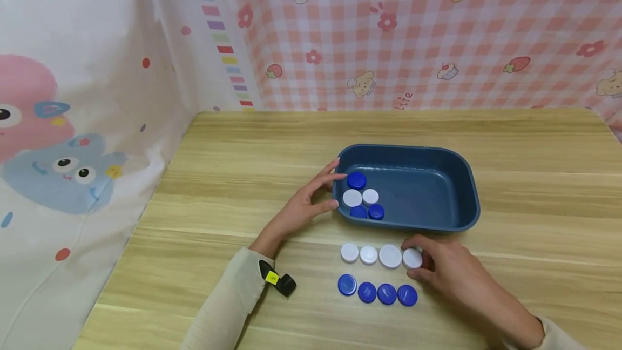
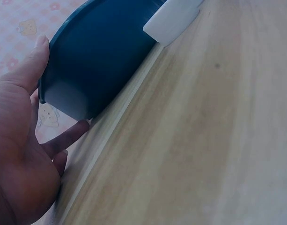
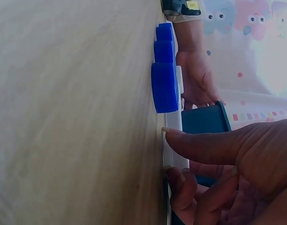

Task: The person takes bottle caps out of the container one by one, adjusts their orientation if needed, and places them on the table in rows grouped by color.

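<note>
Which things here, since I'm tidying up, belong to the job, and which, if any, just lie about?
Seemingly in the job:
white caps, one in the right grip
blue caps
dark blue tub, touched by the left grip

Seemingly uninvolved:
checked cloth, backdrop
white printed cloth, backdrop
black device, worn, not loose

Left hand [image 1: 302, 205] outspread, right hand [image 1: 451, 263] in a pinch

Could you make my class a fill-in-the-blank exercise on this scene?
The tray holds two white caps and ___ blue caps.
The right hand pinches a cap coloured ___.
The cap row farther from the tray is ___.
The person's ___ hand touches the tray's left end.
Missing words: three; white; blue; left
</note>
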`<state>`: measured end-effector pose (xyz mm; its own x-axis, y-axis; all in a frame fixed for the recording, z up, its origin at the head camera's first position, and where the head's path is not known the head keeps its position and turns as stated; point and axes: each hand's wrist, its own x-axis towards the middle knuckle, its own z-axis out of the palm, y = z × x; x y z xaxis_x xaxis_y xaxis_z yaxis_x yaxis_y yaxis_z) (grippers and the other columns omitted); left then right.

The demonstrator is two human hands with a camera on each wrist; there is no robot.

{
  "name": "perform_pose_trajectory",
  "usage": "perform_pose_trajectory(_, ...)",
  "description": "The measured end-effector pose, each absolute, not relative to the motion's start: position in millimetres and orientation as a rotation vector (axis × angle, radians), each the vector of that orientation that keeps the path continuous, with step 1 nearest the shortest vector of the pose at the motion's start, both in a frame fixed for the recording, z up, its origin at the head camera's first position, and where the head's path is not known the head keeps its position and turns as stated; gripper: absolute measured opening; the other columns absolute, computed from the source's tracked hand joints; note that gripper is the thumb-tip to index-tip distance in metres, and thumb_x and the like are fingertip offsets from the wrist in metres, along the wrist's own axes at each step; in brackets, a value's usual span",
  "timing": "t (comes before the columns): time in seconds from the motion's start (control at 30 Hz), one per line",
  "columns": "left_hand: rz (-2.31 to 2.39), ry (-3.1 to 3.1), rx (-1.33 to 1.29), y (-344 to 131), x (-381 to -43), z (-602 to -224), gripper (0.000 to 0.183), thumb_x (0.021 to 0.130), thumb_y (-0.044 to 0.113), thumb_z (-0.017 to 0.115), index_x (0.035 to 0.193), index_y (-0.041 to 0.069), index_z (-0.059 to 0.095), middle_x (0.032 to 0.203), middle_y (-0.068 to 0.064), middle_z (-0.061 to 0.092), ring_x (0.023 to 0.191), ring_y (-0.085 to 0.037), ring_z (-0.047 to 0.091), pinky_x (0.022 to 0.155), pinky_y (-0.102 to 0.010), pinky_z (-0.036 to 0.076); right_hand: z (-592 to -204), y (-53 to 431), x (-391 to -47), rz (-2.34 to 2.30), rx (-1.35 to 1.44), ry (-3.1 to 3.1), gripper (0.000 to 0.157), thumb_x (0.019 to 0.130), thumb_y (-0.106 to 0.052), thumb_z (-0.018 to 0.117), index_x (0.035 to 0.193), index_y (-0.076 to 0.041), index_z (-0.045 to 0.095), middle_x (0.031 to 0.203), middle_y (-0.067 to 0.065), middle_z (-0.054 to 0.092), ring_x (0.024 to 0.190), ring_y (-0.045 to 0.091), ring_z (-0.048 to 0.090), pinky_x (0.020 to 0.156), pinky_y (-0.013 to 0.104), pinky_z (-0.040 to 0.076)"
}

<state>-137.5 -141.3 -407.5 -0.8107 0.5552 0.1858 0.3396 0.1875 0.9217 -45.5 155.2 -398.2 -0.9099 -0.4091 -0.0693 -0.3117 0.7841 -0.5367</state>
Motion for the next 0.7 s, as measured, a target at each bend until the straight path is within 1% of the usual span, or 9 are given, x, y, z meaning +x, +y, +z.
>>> perform_pose_trajectory(0.17, 1.693, 2.251, 0.875, -141.2, -138.3, -410.3, 0.05, 0.092, -0.002, 0.06, 0.14, 0.001, 0.044, 0.159, -0.003, 0.017, 0.116, -0.038, 0.046, 0.106, -0.056, 0.025, -395.5, 155.4, -43.8, -0.792, -0.551, 2.783, 0.037, 0.076, -0.016, 0.082, 0.108, -0.017, 0.065, 0.065, -0.01, 0.048, 0.058, 0.007, 0.044, 0.052, 0.025, 0.037)
perform_pose_trajectory(0.2, 1.695, 2.253, 0.879, -141.6, -139.8, -413.9, 0.05, 0.092, -0.001, 0.06, 0.14, 0.003, 0.044, 0.159, 0.0, 0.017, 0.116, -0.037, 0.046, 0.106, -0.055, 0.025, -394.8, 156.0, -43.4, -0.797, -0.564, 2.788, 0.038, 0.075, -0.017, 0.082, 0.109, -0.017, 0.065, 0.065, -0.011, 0.048, 0.058, 0.006, 0.044, 0.052, 0.025, 0.036)
perform_pose_trajectory(0.3, 1.685, 2.27, 0.872, -143.3, -145.5, -427.1, 0.052, 0.093, 0.004, 0.061, 0.142, 0.012, 0.046, 0.158, 0.01, 0.017, 0.116, -0.029, 0.048, 0.107, -0.05, 0.026, -391.5, 158.1, -42.5, -0.801, -0.587, 2.795, 0.04, 0.075, -0.018, 0.082, 0.11, -0.018, 0.064, 0.065, -0.013, 0.049, 0.058, 0.004, 0.044, 0.052, 0.024, 0.037)
perform_pose_trajectory(0.4, 1.682, 2.269, 0.879, -143.1, -144.7, -424.3, 0.05, 0.094, 0.008, 0.061, 0.141, 0.012, 0.046, 0.158, 0.008, 0.017, 0.115, -0.027, 0.048, 0.107, -0.051, 0.026, -386.2, 161.4, -41.3, -0.83, -0.635, 2.79, 0.042, 0.075, -0.019, 0.082, 0.112, -0.018, 0.063, 0.065, -0.015, 0.05, 0.058, 0.001, 0.045, 0.052, 0.024, 0.038)
perform_pose_trajectory(0.53, 1.693, 2.246, 0.89, -141.3, -137.8, -406.8, 0.048, 0.094, 0.005, 0.06, 0.14, 0.002, 0.045, 0.159, -0.005, 0.017, 0.115, -0.033, 0.046, 0.104, -0.057, 0.026, -373.9, 165.3, -41.5, -0.867, -0.711, 2.771, 0.042, 0.074, -0.017, 0.082, 0.112, -0.017, 0.062, 0.065, -0.017, 0.05, 0.058, -0.001, 0.046, 0.052, 0.023, 0.041)
perform_pose_trajectory(0.57, 1.693, 2.247, 0.888, -141.3, -137.8, -406.7, 0.048, 0.094, 0.004, 0.06, 0.14, 0.002, 0.045, 0.159, -0.005, 0.017, 0.115, -0.033, 0.046, 0.104, -0.057, 0.027, -370.0, 166.0, -42.2, -0.866, -0.731, 2.766, 0.042, 0.075, -0.017, 0.082, 0.112, -0.017, 0.062, 0.065, -0.017, 0.05, 0.058, -0.001, 0.047, 0.053, 0.022, 0.041)
perform_pose_trajectory(0.7, 1.699, 2.241, 0.894, -141.7, -137.5, -406.9, 0.048, 0.093, 0.002, 0.059, 0.139, 0.001, 0.045, 0.158, -0.007, 0.017, 0.115, -0.036, 0.046, 0.103, -0.058, 0.027, -354.8, 168.1, -48.5, -0.812, -0.805, 2.753, 0.039, 0.079, -0.022, 0.079, 0.114, -0.017, 0.063, 0.067, -0.018, 0.05, 0.058, 0.0, 0.045, 0.052, 0.022, 0.041)
